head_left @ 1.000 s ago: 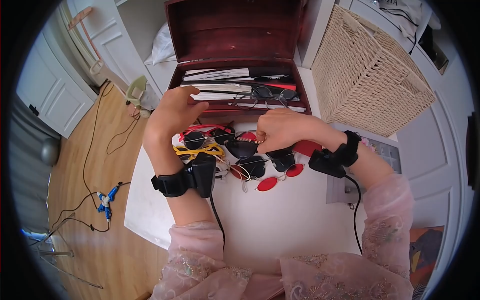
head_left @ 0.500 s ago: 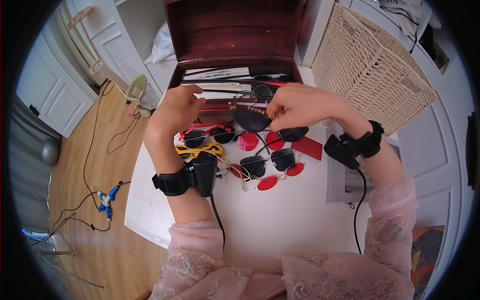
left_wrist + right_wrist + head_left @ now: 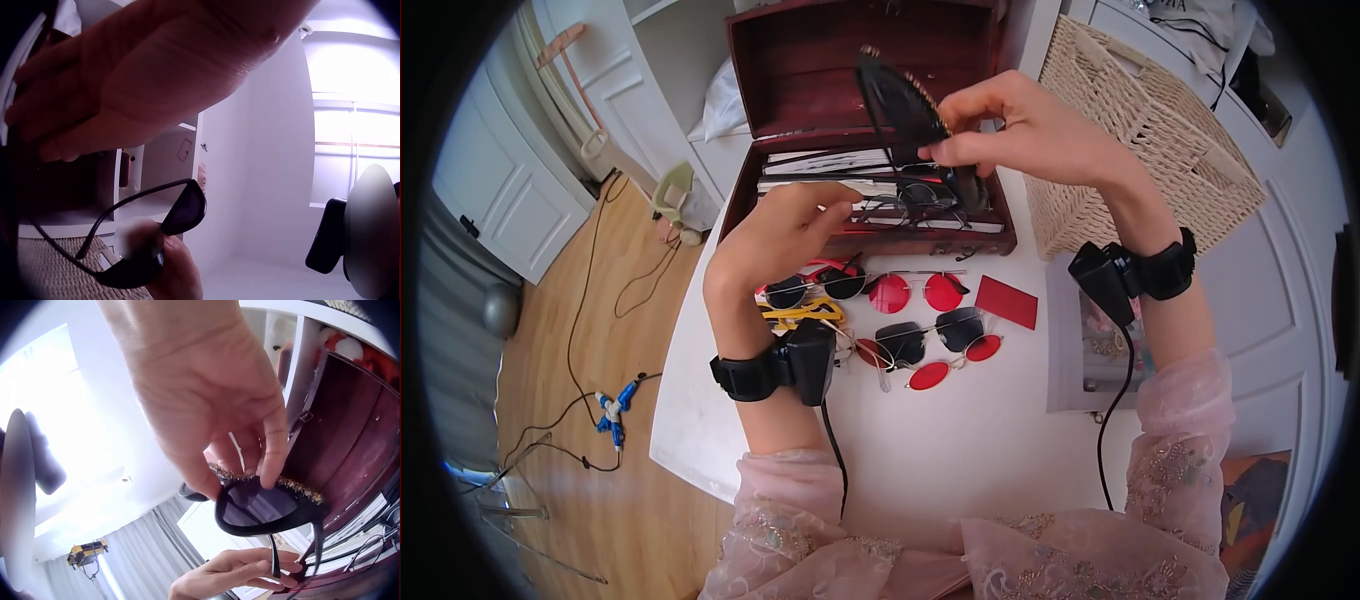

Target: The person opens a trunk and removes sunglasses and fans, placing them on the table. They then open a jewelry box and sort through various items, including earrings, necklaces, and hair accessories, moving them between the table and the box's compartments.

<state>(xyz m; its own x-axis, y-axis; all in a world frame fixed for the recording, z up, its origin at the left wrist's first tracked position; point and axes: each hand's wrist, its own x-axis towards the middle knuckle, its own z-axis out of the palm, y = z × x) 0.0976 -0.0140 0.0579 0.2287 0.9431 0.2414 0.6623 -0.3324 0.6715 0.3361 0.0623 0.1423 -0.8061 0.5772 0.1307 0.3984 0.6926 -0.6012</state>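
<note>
My right hand pinches black sunglasses by the frame, lifted over the dark red wooden chest. Gold beading runs along their brow, plain in the right wrist view, and the temples hang unfolded. At the chest's front left edge hovers my left hand, fingers loosely extended and holding nothing. Inside the open chest, wire-rimmed eyeglasses lie on white and black items packed in rows. In front lie pink-red round sunglasses, dark square sunglasses, red oval sunglasses and yellow-framed glasses.
A dark red flat rectangle lies on the white table, right of the sunglasses. Beyond it are a grey case and a tall woven basket. Cables cross the wooden floor at left.
My right hand has raised the beaded black sunglasses from among the others on the table, up over the chest. My left hand has shifted slightly right and down.
</note>
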